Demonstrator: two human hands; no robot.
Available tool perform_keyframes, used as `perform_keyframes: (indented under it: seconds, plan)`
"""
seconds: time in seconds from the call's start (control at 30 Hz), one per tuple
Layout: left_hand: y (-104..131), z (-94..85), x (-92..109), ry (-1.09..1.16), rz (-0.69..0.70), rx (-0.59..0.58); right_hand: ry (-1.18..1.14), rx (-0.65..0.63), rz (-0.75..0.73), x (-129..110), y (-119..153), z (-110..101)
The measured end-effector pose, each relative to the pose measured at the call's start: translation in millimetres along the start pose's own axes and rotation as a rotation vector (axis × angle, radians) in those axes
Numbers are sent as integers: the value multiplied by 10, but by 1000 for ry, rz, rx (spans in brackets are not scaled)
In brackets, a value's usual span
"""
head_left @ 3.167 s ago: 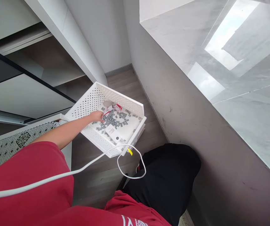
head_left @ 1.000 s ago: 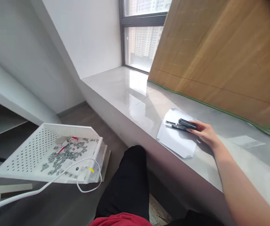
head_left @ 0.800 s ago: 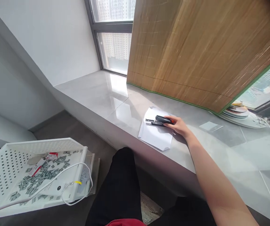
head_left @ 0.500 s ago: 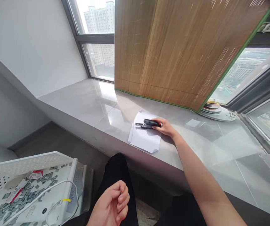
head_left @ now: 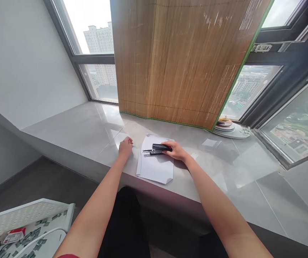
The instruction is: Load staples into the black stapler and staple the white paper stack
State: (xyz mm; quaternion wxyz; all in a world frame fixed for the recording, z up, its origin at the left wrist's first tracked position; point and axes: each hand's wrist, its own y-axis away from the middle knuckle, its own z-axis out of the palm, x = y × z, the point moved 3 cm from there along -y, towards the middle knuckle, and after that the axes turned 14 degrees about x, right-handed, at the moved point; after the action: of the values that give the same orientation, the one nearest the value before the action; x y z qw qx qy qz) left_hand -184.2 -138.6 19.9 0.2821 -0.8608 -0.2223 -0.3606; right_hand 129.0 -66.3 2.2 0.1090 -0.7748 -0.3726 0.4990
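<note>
Stapler (head_left: 159,146) is open over paper (head_left: 155,168) on sill (head_left: 75,125), R hand (head_left: 177,150) wrapped round its rear, L hand (head_left: 125,147) curled, can't tell if holding; I'd log opening done, closing not yet, loading unk.

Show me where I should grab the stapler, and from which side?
I'd hold the stapler by its back end, coming from the right, thumb on the near side, fingers on the far side. Its open front points left, so your fingers should stay clear. The right hand grips it there.
</note>
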Motion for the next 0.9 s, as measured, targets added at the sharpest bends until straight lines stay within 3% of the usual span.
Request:
perform_keyframes:
  seconds: [0.1, 0.3, 0.4, 0.53, 0.7, 0.9]
  plan:
    - [-254, 264, 12, -204, 128, -30, 8, -10, -11, -12, -1, -1]
    - [-356, 527, -11, -334, 290, -10, 8, -9, 3, -37, -12, -9]
    - [-389, 557, -64, -330, 354, 12, -2, -9, 9, -52, -20, -6]
    - [-411, 583, -115, -249, 339, 13, -5, -8, 17, -67, -23, -4]
    - [-422, 551, -153, -141, 281, 74, -8, -7, 20, -62, -8, -13]
    - [-456, 378, -218, 68, 138, 129, 17, 8, 23, -29, 38, -28]
